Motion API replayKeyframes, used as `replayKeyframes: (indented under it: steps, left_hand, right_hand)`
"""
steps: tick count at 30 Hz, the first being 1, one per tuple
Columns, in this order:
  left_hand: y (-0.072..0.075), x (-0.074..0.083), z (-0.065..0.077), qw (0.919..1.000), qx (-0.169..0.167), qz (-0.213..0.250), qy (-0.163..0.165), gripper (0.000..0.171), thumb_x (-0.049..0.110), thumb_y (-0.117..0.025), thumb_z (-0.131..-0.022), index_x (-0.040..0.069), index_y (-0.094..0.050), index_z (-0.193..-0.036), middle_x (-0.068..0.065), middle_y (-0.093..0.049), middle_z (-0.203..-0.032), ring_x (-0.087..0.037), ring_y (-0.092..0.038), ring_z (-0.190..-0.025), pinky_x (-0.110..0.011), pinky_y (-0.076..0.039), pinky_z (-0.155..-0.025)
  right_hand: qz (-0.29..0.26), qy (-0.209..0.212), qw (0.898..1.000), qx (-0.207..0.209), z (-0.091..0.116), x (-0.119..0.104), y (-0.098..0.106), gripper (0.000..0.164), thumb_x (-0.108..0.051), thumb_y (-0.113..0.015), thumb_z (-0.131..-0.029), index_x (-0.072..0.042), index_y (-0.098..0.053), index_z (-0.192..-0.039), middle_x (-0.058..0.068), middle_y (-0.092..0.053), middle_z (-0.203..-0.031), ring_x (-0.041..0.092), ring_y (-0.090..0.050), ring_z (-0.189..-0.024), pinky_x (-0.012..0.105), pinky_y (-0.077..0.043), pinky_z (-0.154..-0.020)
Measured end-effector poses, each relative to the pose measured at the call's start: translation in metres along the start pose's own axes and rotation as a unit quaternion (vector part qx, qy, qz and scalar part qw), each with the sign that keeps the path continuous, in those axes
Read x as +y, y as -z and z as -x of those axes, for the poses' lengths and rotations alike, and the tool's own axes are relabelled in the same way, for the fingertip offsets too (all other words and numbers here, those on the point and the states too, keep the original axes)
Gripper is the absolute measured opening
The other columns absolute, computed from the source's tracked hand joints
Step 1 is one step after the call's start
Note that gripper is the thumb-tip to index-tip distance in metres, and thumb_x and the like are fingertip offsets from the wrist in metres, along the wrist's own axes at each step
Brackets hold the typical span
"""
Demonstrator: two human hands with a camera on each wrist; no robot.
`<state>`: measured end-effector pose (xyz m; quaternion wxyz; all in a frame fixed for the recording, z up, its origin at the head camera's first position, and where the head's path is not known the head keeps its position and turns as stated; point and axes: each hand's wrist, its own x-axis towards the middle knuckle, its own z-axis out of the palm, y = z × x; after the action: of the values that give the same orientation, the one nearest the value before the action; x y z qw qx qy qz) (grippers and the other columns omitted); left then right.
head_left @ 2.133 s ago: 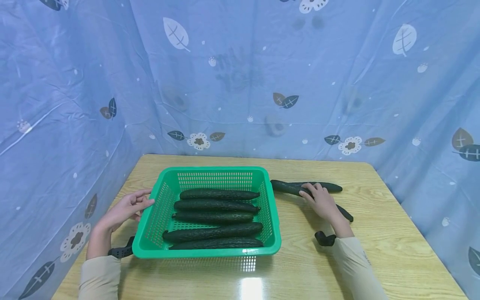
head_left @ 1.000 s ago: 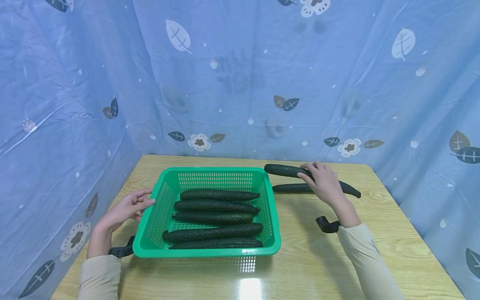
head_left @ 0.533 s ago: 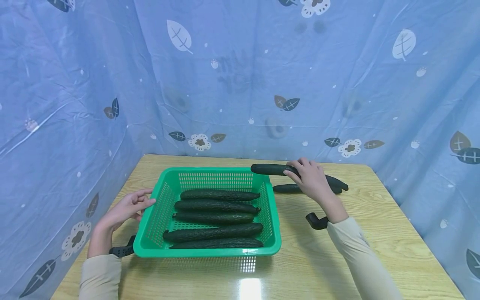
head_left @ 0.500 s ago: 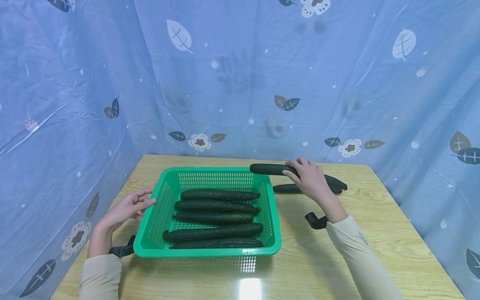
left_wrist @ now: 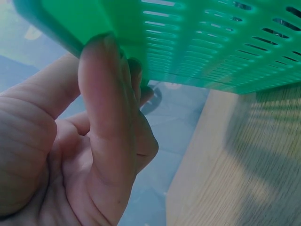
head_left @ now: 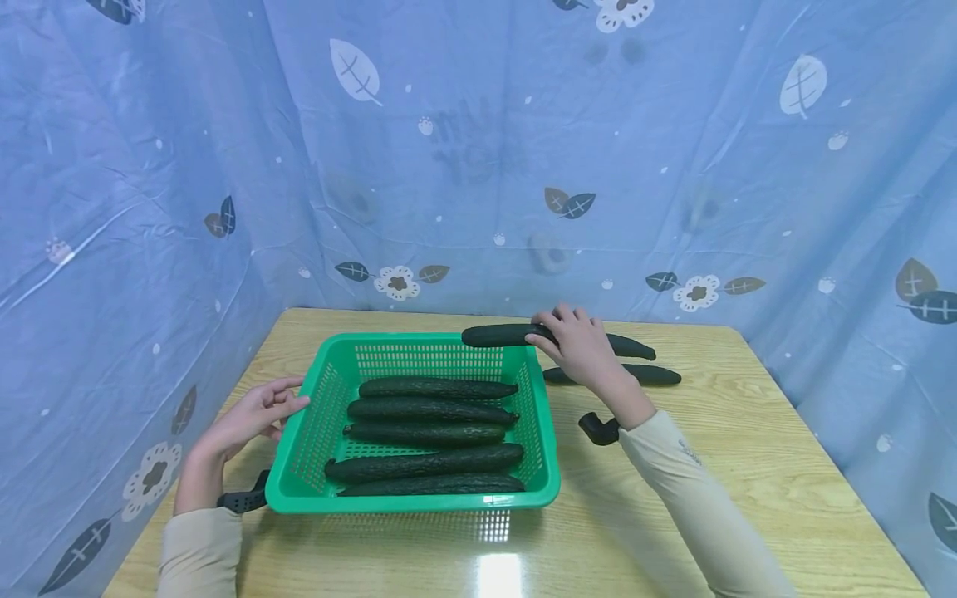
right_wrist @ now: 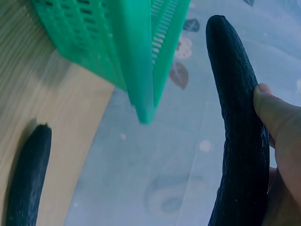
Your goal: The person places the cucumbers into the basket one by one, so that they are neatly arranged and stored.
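Note:
My right hand (head_left: 583,349) grips a dark green cucumber (head_left: 499,335) around its middle, and its left end hangs over the back right corner of the green plastic basket (head_left: 549,448). The right wrist view shows the thumb pressed along this cucumber (right_wrist: 237,108), apart from the basket rim. Several cucumbers (head_left: 426,409) lie side by side inside the basket. At the basket's left side, my left hand (head_left: 250,415) pinches the rim; close up, fingers and thumb of the left hand (left_wrist: 106,132) sit at the basket's edge (left_wrist: 188,42).
One more cucumber (head_left: 654,375) lies on the wooden table (head_left: 718,465) right of the basket, partly behind my right wrist. A blue patterned curtain (head_left: 478,166) closes off the back and both sides. Black camera mounts (head_left: 598,429) stick out from the wrists.
My right hand has lifted a cucumber off the table on the right and carried it left, to over the basket's back right corner. The left hand and basket stay put.

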<state>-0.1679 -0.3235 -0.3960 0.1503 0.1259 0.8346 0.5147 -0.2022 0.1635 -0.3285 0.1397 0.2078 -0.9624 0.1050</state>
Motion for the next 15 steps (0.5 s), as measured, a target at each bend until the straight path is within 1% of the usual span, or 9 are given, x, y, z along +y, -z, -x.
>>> replayKeyframes:
  steps: [1,8,11,15]
  left_hand:
    - [0.0,0.0,0.0,1.0,-0.002,-0.002,-0.004,0.063,0.025,-0.05,-0.097,-0.005,-0.021,-0.144,0.003,-0.046,-0.069,-0.01,-0.045,-0.059,-0.039,-0.049,-0.053]
    - [-0.001,0.001,0.0,1.0,0.001,0.002,0.003,0.063,0.026,-0.052,-0.096,-0.004,-0.022,-0.144,0.003,-0.047,-0.07,-0.01,-0.046,-0.059,-0.039,-0.049,-0.053]
    - [-0.001,0.002,0.0,1.0,-0.002,0.0,-0.003,0.064,0.025,-0.051,-0.097,-0.005,-0.02,-0.144,0.002,-0.046,-0.071,-0.01,-0.046,-0.059,-0.038,-0.049,-0.052]
    - [-0.001,0.001,0.001,1.0,0.0,-0.001,0.002,0.064,0.026,-0.051,-0.097,-0.004,-0.021,-0.144,0.003,-0.046,-0.068,-0.01,-0.046,-0.059,-0.039,-0.049,-0.053]
  right_hand:
    - [0.001,0.003,1.0,-0.001,-0.001,-0.003,-0.001,0.034,-0.045,-0.05,-0.093,-0.021,-0.057,-0.117,0.006,-0.05,-0.1,0.027,-0.041,-0.079,0.039,-0.029,-0.066]
    - [0.005,0.025,1.0,0.004,-0.009,-0.027,-0.01,0.033,-0.042,-0.05,-0.093,-0.02,-0.057,-0.117,0.007,-0.051,-0.101,0.028,-0.041,-0.077,0.04,-0.032,-0.067]
    - [0.005,0.028,1.0,0.007,-0.013,-0.037,-0.013,0.033,-0.042,-0.05,-0.093,-0.02,-0.057,-0.117,0.007,-0.051,-0.101,0.027,-0.04,-0.077,0.042,-0.032,-0.069]
    - [0.012,0.029,0.999,-0.009,-0.019,-0.051,-0.019,0.035,-0.044,-0.047,-0.094,-0.021,-0.056,-0.119,0.007,-0.05,-0.101,0.027,-0.04,-0.078,0.041,-0.032,-0.07]
